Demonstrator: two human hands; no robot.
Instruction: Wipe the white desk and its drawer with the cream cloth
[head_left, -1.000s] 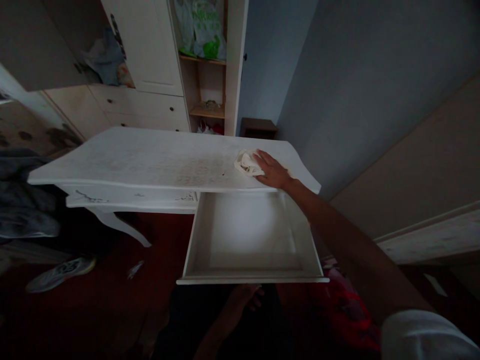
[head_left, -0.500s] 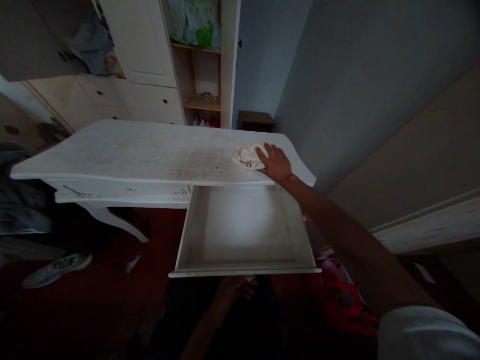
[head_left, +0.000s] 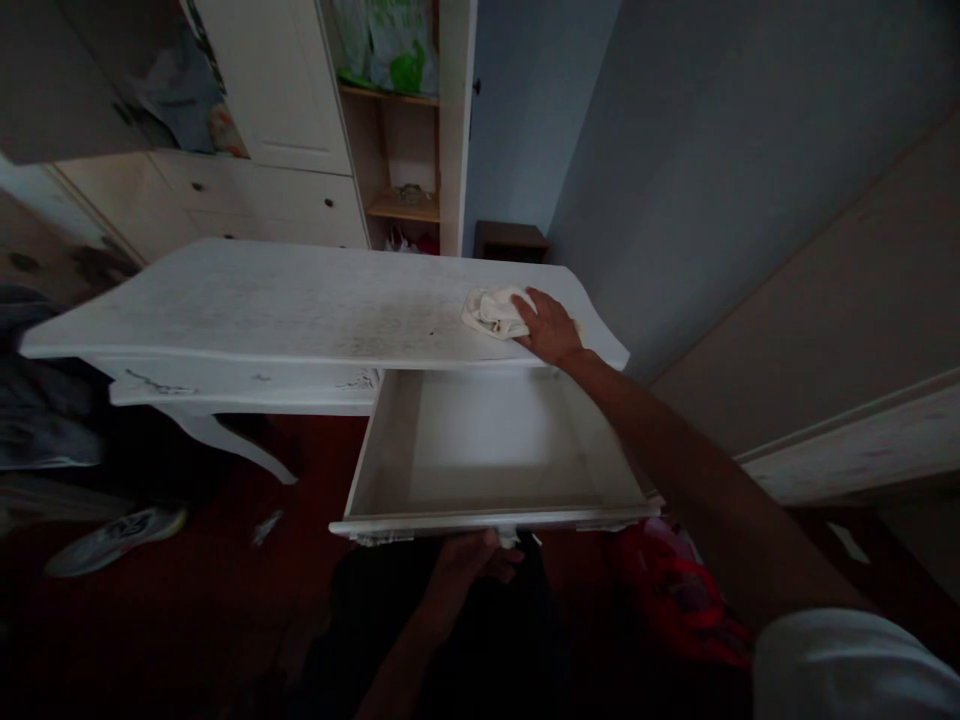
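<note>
A crumpled whitish cloth lies on the top of a white desk, near its right end. My right hand presses down on the cloth's right side, its fingers bent over it. Below, a drawer of the desk is pulled far out with nothing inside, its front tilted slightly. My left hand is under the drawer front, fingers closed about its pale knob; the dark partly hides them. Dark smudges mark the desktop left of the cloth.
A white cabinet stands behind the desk, one shelf holding plastic bags. A grey wall rises at the right. Red bags lie on the floor to the right of the drawer, and a shoe at the left.
The drawer's front has risen and tilted, showing its outer face. My left hand has come up to the knob. My right hand and the cloth have barely shifted.
</note>
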